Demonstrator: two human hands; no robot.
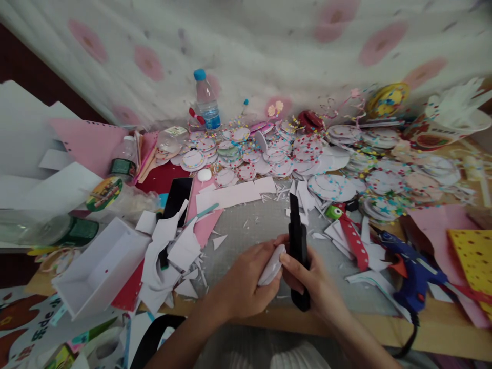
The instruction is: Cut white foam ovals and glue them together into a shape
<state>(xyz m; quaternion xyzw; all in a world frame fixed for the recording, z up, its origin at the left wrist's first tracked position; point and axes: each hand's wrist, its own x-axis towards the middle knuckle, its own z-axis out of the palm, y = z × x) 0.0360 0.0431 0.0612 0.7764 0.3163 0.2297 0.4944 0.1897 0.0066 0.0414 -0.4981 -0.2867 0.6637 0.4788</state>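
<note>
My left hand is closed around a small white rounded foam or paper piece, held above the front of the grey cutting mat. Just to its right, my right hand grips a black utility knife, its dark blade end pointing up and away from me. The right thumb touches the edge of the white piece. Beyond the hands lies a long white strip among small paper scraps.
Piles of white discs with coloured dots line the back, near a water bottle. On the right lies a blue glue gun. White offcuts, a phone and an open white box crowd the left.
</note>
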